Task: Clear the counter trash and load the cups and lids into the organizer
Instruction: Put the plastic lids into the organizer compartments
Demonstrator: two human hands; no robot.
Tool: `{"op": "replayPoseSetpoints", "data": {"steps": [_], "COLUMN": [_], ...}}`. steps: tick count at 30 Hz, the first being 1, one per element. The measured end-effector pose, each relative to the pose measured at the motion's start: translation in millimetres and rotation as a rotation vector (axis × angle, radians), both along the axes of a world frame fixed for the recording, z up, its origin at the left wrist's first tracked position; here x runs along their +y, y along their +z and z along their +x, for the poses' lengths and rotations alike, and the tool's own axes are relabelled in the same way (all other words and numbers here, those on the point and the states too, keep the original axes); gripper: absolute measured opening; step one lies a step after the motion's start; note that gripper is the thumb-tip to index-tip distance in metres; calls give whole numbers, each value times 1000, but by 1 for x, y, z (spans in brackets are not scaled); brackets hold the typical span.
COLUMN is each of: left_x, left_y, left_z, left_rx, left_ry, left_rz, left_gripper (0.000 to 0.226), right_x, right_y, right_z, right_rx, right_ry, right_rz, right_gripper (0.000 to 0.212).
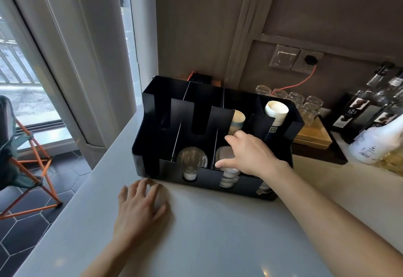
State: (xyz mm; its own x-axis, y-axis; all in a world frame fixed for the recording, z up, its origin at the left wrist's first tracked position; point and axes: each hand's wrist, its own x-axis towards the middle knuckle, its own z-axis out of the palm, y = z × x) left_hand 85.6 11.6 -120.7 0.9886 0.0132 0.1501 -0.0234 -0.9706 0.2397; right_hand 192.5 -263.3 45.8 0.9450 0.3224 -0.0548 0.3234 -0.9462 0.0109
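A black slotted organizer (152, 146) stands on the white counter (207, 233). Two stacks of paper cups lie in its rear slots, one in the third slot (237, 122) and one at the far right (275, 113). Clear lids (192, 159) stand in a front compartment. Frosted white lids (227, 178) fill the compartment beside them. My right hand (246, 154) hovers over those frosted lids with fingers spread; I cannot see anything held in it. My left hand (141, 207) rests flat on the counter just in front of the organizer.
Upturned glass jars (305, 102) and a wooden tray (311, 139) sit behind the organizer on the right. Bottles (370, 146) stand at the far right. An orange cable (301, 82) runs to a wall socket. The counter's left edge drops to a tiled floor with an orange-legged chair (32, 167).
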Motion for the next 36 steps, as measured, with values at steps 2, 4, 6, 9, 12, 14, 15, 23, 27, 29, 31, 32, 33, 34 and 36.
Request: {"op": "replayPoseSetpoints", "data": {"steps": [2,4,6,9,12,14,15,23,27,29,31,32,33,34,36], "left_x": [0,0,0,0,1,2,4,11,9,8,9,9,10,11,11], "left_y": [-2,-3,-4,-4,-2,2,5,0,3,5,5,5,4,4,2], "left_z": [0,0,0,2,4,8,11,14,14,14,13,13,13,13,14], "left_rx": [-3,-10,-14,-16,-16,-22,-22,-95,-71,-69,-68,-71,-75,-79,-86], "left_ry": [0,0,2,7,15,27,30,23,36,41,42,42,42,42,41], "left_rz": [0,3,1,10,23,34,40,6,16,12,6,-2,-11,-19,-32], "left_gripper": [43,43,43,43,44,42,40,33,36,37,38,38,37,36,34], "right_x": [-7,-17,-28,-40,-45,-43,-40,-50,-43,-27,-14,-9,-6,-4,-2], "right_y": [5,11,15,14,12,13,14,17,11,8,8,7,6,4,-1], "right_z": [-2,-5,-9,-15,-17,-14,-12,-7,-6,-2,3,6,9,11,15], "right_rx": [-9,-75,-164,-226,-231,-200,-178,-161,-152,-78,29,76,115,148,191], "right_ry": [15,30,39,36,54,99,131,141,298,349,331,313,294,275,247], "right_rz": [125,246,293,303,307,275,248,204,-73,-181,-272,-315,-340,-343,-314], "right_gripper": [70,55,39,27,20,19,20,15,18,18,18,18,19,20,21]}}
